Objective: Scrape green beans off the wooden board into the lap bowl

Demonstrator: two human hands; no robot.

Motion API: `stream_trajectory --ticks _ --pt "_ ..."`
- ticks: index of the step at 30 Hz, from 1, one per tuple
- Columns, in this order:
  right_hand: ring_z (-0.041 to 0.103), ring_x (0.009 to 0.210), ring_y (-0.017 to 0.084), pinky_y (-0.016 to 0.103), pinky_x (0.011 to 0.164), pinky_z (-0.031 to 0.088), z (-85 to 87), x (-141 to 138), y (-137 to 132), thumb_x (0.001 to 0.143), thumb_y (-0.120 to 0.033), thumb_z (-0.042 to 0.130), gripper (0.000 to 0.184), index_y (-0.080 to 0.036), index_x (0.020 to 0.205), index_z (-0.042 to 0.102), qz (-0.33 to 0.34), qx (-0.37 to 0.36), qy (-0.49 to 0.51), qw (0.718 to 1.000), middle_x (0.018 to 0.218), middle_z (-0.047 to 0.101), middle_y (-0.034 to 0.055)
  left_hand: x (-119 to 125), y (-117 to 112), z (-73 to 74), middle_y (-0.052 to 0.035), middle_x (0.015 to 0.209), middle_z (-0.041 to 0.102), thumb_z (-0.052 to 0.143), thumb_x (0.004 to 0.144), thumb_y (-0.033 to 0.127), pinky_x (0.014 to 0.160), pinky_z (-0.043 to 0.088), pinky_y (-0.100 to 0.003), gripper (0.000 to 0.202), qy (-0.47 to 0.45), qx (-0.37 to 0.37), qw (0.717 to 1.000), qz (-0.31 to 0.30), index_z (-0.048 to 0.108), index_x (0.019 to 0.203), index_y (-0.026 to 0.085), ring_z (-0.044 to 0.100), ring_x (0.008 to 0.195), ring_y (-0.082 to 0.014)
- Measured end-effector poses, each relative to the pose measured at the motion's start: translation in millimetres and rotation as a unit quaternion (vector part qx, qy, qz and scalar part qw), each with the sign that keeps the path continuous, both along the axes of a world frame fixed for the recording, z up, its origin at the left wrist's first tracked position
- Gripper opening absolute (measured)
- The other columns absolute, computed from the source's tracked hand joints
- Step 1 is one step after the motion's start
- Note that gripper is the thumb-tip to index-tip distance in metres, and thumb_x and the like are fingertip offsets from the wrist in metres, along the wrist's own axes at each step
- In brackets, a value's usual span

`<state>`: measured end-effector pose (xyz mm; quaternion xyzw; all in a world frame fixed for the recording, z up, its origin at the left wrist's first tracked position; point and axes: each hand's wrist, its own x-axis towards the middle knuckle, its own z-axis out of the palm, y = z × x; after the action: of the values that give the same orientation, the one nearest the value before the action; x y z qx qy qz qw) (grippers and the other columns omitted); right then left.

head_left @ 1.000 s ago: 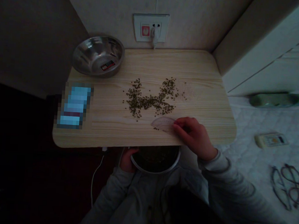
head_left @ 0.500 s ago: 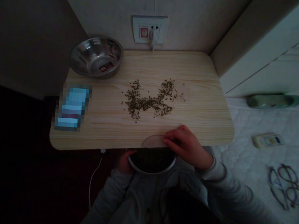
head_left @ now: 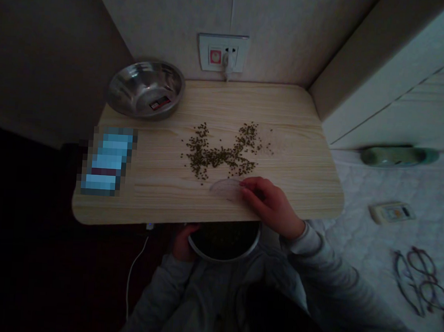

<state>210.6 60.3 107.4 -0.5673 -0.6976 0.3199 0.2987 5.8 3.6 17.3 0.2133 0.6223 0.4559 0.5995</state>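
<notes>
My right hand [head_left: 268, 205] is closed on a thin, pale, half-round scraper [head_left: 225, 187] that rests on the wooden table [head_left: 300, 166], just in front of a scatter of small dark green beans [head_left: 223, 151]. Below the table's near edge, my left hand [head_left: 182, 241] grips the rim of a metal bowl [head_left: 223, 241] with dark contents, held against the edge.
An empty steel bowl [head_left: 146, 88] stands at the table's back left. A phone [head_left: 107, 161] lies at the left edge, a cable hanging below. A wall socket [head_left: 223, 53] with a plug is behind. On the bed to the right lie glasses [head_left: 420, 283] and a remote [head_left: 392, 213].
My right hand drew the scraper back to the table's near edge over the held bowl, then pushed it forward again toward the beans. The left hand kept the bowl in place.
</notes>
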Motion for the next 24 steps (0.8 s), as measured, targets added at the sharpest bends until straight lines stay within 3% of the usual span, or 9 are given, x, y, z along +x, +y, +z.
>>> stream_trajectory --ticks 2,4,8,15,20,24 --pt "0.050 0.067 0.013 0.026 0.062 0.039 -2.5 -4.2 5.7 0.077 -0.033 0.042 0.022 -0.019 0.092 0.051 -0.029 0.000 0.012 0.999 0.073 0.057 0.0024 0.7 1.9 6.6 -0.0004 0.060 0.062 0.062 0.038 0.008 0.083 0.039 -0.033 0.014 -0.016 -0.005 1.000 0.018 0.060 0.046 0.019 0.057 0.079 -0.0221" --pt "0.050 0.065 0.012 0.026 0.061 0.039 -5.0 -8.4 11.5 0.077 -0.033 0.041 0.024 -0.019 0.092 0.051 -0.055 0.007 0.026 0.998 0.071 0.056 0.0022 2.2 4.1 11.5 -0.0004 0.057 0.061 0.058 0.048 0.018 0.077 0.042 -0.036 0.003 -0.041 -0.013 0.999 0.024 0.060 0.049 0.020 0.058 0.077 -0.0220" --pt "0.049 0.062 0.012 0.026 0.059 0.038 -8.5 -15.0 20.4 0.077 -0.035 0.040 0.026 -0.019 0.093 0.051 -0.083 0.030 0.037 0.995 0.070 0.056 0.0020 1.8 5.9 10.6 -0.0006 0.054 0.060 0.056 0.050 0.019 0.072 0.044 -0.034 0.005 -0.056 -0.012 0.998 0.038 0.057 0.045 0.020 0.058 0.074 -0.0218" --pt "0.049 0.064 0.012 0.026 0.063 0.038 -3.6 -19.3 21.4 0.076 -0.033 0.042 0.023 -0.018 0.090 0.053 -0.052 0.041 -0.003 0.998 0.072 0.056 0.0022 -10.0 1.6 2.3 -0.0010 0.057 0.061 0.059 0.042 0.007 0.080 0.039 -0.036 0.014 -0.009 0.011 0.999 0.049 0.059 0.045 0.021 0.056 0.079 -0.0236" --pt "0.050 0.066 0.012 0.026 0.064 0.038 -2.0 -18.9 18.7 0.077 -0.033 0.042 0.023 -0.019 0.090 0.054 -0.033 0.037 -0.007 0.999 0.073 0.057 0.0024 -21.6 2.1 1.8 -0.0020 0.059 0.061 0.059 0.032 -0.001 0.085 0.035 -0.038 0.026 0.039 0.029 0.999 0.013 0.061 0.045 0.021 0.055 0.080 -0.0265" --pt "0.050 0.065 0.012 0.026 0.062 0.038 -3.9 -19.6 19.6 0.077 -0.033 0.041 0.023 -0.018 0.091 0.052 -0.042 0.032 -0.008 0.999 0.074 0.057 0.0027 -21.9 4.0 -4.4 -0.0004 0.058 0.062 0.059 0.039 0.005 0.085 0.035 -0.039 0.019 0.029 0.022 0.999 0.018 0.060 0.046 0.022 0.055 0.081 -0.0255"
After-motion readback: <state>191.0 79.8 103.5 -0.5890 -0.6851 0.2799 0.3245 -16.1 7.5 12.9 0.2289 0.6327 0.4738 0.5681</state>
